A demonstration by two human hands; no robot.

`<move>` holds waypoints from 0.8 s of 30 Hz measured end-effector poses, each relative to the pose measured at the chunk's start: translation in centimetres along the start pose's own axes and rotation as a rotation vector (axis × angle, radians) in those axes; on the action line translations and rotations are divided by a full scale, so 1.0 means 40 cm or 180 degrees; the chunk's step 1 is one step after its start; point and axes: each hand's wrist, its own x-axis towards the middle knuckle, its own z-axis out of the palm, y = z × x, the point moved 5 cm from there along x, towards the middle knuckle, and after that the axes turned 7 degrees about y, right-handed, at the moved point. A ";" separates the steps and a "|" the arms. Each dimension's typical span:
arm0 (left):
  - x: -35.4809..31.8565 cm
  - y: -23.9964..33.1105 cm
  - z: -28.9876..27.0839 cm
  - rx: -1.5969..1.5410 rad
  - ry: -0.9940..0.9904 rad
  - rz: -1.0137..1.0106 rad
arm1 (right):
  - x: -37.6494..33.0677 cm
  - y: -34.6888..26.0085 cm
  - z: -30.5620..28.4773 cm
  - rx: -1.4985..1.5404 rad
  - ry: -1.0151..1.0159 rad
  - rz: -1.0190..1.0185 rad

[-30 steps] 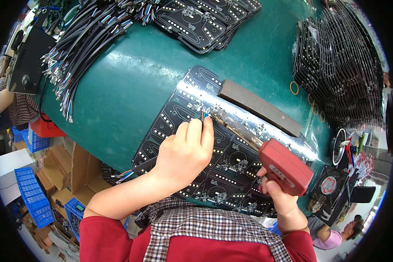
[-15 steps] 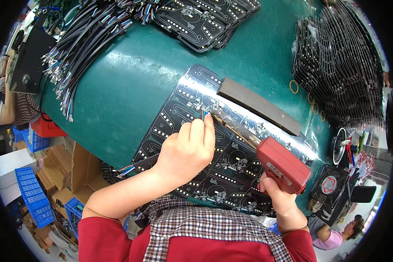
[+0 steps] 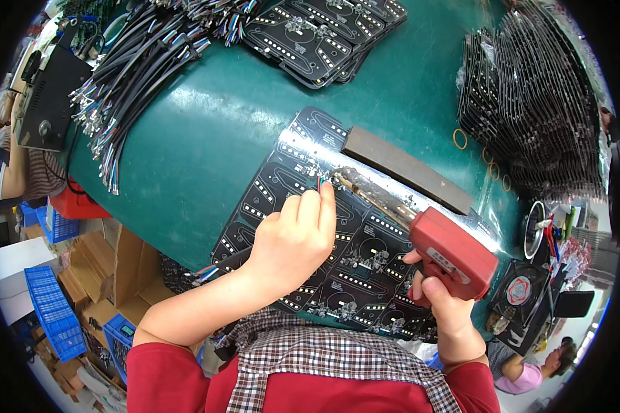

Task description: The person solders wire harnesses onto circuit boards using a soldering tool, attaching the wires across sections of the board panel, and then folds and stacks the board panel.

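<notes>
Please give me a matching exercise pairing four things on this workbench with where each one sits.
Things:
1. red soldering gun
2. bundle of cables
3. small fan
4. grey bar

Places:
A. far left of the green table
B. gripped in the right hand
C. at the panel's far edge
D. table's right edge, past the soldering gun

Pairs: 1-B, 2-A, 3-D, 4-C

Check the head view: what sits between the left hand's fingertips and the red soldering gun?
In the head view, the gun's long metal tip spans the gap from the red soldering gun toward the wire ends pinched by the left hand, over the black circuit panel.
</notes>
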 end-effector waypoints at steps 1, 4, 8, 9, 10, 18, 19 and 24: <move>-0.001 -0.001 0.000 0.0008 -0.0022 -0.0076 | 0.001 0.007 -0.001 -0.0076 0.0068 0.0121; -0.002 -0.004 0.004 0.0033 -0.0018 -0.0167 | 0.002 0.014 0.001 0.0073 0.0134 0.0303; 0.000 -0.002 0.003 0.0091 -0.0060 -0.0172 | 0.010 0.023 -0.001 0.0013 0.0156 0.0249; -0.001 -0.002 0.004 0.0094 -0.0059 -0.0173 | 0.010 0.025 -0.002 -0.0006 0.0234 0.0282; -0.002 -0.002 0.005 0.0064 -0.0050 -0.0193 | 0.010 0.027 -0.003 -0.0026 0.0313 0.0314; -0.001 -0.004 0.006 0.0042 -0.0036 -0.0218 | 0.008 0.035 -0.014 -0.0493 0.0434 0.0340; -0.001 -0.004 0.006 0.0032 -0.0047 -0.0217 | 0.008 0.034 -0.014 -0.0603 0.0441 0.0394; 0.000 -0.005 0.003 -0.0038 -0.0116 -0.0218 | 0.018 0.006 0.003 0.0027 0.0194 0.0138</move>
